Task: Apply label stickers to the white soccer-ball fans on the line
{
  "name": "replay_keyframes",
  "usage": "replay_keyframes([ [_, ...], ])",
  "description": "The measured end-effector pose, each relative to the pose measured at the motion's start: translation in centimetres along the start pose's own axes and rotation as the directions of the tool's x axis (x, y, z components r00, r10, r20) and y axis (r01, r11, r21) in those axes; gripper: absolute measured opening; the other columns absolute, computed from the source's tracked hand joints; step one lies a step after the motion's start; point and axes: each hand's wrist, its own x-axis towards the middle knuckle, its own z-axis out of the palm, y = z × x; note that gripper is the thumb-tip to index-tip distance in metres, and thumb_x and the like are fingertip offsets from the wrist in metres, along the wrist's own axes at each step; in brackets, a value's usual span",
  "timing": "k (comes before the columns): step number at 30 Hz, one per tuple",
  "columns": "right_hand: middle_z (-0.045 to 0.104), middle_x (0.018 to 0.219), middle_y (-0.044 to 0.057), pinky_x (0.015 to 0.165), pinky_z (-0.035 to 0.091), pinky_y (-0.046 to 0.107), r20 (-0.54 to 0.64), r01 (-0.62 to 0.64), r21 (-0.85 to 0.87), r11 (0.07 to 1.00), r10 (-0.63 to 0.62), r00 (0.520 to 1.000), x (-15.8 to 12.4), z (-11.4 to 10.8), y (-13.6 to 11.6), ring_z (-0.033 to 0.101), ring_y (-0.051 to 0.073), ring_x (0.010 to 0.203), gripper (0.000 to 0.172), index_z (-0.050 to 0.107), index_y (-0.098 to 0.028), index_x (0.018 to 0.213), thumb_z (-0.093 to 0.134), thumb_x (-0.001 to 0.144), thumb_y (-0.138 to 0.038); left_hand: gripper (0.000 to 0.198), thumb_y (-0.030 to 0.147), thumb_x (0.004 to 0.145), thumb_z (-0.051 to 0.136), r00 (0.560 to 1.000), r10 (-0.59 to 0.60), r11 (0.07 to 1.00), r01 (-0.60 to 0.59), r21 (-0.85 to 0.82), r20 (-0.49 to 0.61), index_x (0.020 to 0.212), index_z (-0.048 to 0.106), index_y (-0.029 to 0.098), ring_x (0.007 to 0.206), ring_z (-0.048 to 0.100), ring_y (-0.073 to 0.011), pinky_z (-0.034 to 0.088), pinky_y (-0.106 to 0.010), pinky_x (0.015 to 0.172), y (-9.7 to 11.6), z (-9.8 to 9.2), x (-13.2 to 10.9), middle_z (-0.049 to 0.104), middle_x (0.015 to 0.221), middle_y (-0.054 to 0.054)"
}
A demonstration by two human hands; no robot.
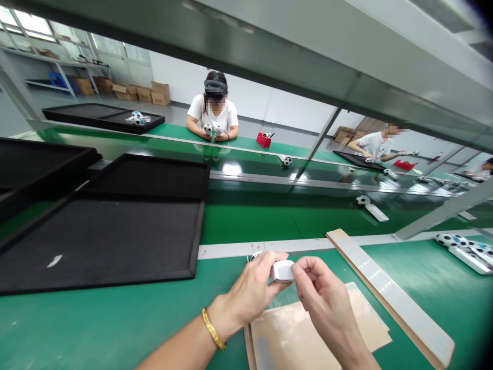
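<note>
My left hand (254,285), a gold bracelet at its wrist, is closed around a white soccer-ball gadget (283,270). Its blunt white end, bearing a pale grey flat face, points toward me; the ball part is mostly hidden behind my fingers. My right hand (325,298) has thumb and forefinger pinched together at the right edge of that end. Whether something thin sits in the pinch, I cannot make out. Below both hands lie tan backing sheets (292,334) on the green table.
A long stack of strips (389,288) lies at the right, near more soccer-ball gadgets (468,252). Black trays (115,231) fill the left. One gadget (372,208) rests on the green belt (250,216). Across it, a person (213,110) holds two ball pieces; another works farther right.
</note>
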Motion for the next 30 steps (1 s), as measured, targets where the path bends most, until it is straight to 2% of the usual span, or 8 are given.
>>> replay_keyframes([
  [8,0.049,0.059,-0.003,0.041,0.033,0.022,-0.021,0.08,-0.045,0.996,-0.081,0.997,0.3,0.0,0.5,0.041,0.011,0.048,0.023,0.054,-0.021,0.077,0.054,0.088,-0.041,0.036,0.021,0.085,0.066,1.0,0.01,1.0,-0.01,0.011,-0.019,0.117,0.049,0.02,0.103,0.063,-0.0213,0.051,-0.033,0.089,0.0,0.0,-0.1,0.064,0.115,-0.007],
  [12,0.053,0.064,-0.002,0.047,0.038,0.023,-0.004,0.125,-0.098,0.987,-0.126,0.992,0.2,0.0,0.7,0.047,0.013,0.053,0.019,0.054,-0.021,0.08,0.052,0.09,-0.038,0.034,0.023,0.086,0.065,1.0,0.017,1.0,-0.016,0.014,-0.014,0.116,0.049,0.021,0.104,0.063,-0.0212,0.051,-0.034,0.088,-0.1,0.1,-0.1,0.063,0.115,-0.006],
  [16,0.056,0.071,0.001,0.055,0.043,0.025,-0.07,0.155,-0.153,0.976,-0.168,0.983,0.3,0.6,1.4,0.054,0.015,0.061,0.016,0.053,-0.021,0.083,0.051,0.09,-0.035,0.034,0.023,0.087,0.063,1.0,0.015,1.0,-0.015,0.007,-0.01,0.118,0.049,0.022,0.107,0.062,-0.0208,0.051,-0.034,0.09,-0.2,0.0,-0.2,0.063,0.118,-0.007],
  [18,0.055,0.077,0.002,0.057,0.044,0.026,-0.106,0.141,-0.095,0.985,-0.151,0.983,0.3,1.1,1.9,0.054,0.016,0.066,0.015,0.052,-0.021,0.09,0.051,0.091,-0.036,0.033,0.025,0.088,0.061,1.0,-0.002,1.0,0.002,-0.001,-0.013,0.119,0.049,0.023,0.107,0.062,-0.0204,0.052,-0.033,0.09,-0.2,-0.1,-0.1,0.062,0.12,-0.007],
  [22,0.058,0.082,0.001,0.061,0.045,0.025,-0.077,0.151,0.098,0.984,-0.144,0.987,0.7,1.7,2.5,0.054,0.015,0.07,0.02,0.053,-0.02,0.099,0.044,0.095,-0.038,0.03,0.029,0.09,0.058,1.0,-0.02,1.0,0.02,0.022,-0.006,0.119,0.05,0.026,0.108,0.063,-0.0201,0.053,-0.032,0.089,0.0,-0.3,0.0,0.063,0.122,-0.006],
  [24,0.059,0.082,0.002,0.064,0.044,0.025,-0.097,0.179,0.105,0.978,-0.169,0.981,1.0,1.9,2.7,0.053,0.014,0.071,0.024,0.056,-0.019,0.092,0.042,0.096,-0.038,0.03,0.031,0.09,0.057,1.0,0.004,0.998,-0.004,0.065,0.002,0.119,0.05,0.028,0.108,0.063,-0.0201,0.054,-0.031,0.088,-0.2,-0.3,0.2,0.063,0.122,-0.004],
  [26,0.055,0.071,-0.001,0.058,0.041,0.024,-0.16,0.161,0.119,0.98,-0.141,0.977,1.5,2.0,3.1,0.05,0.013,0.064,0.028,0.057,-0.019,0.085,0.04,0.097,-0.039,0.03,0.033,0.09,0.057,0.998,0.058,0.99,-0.058,0.127,-0.002,0.119,0.05,0.03,0.109,0.063,-0.0204,0.054,-0.03,0.089,-1.0,-0.4,1.0,0.063,0.124,-0.003],
  [30,0.048,0.058,-0.005,0.045,0.034,0.021,-0.202,0.059,0.195,0.979,-0.019,0.979,2.4,2.0,4.7,0.044,0.009,0.049,0.033,0.056,-0.018,0.085,0.037,0.098,-0.041,0.033,0.031,0.091,0.054,0.959,0.264,0.926,-0.22,0.306,-0.108,0.123,0.048,0.028,0.121,0.056,-0.0236,0.044,-0.041,0.104,-4.7,-1.5,5.6,0.056,0.135,-0.005],
])
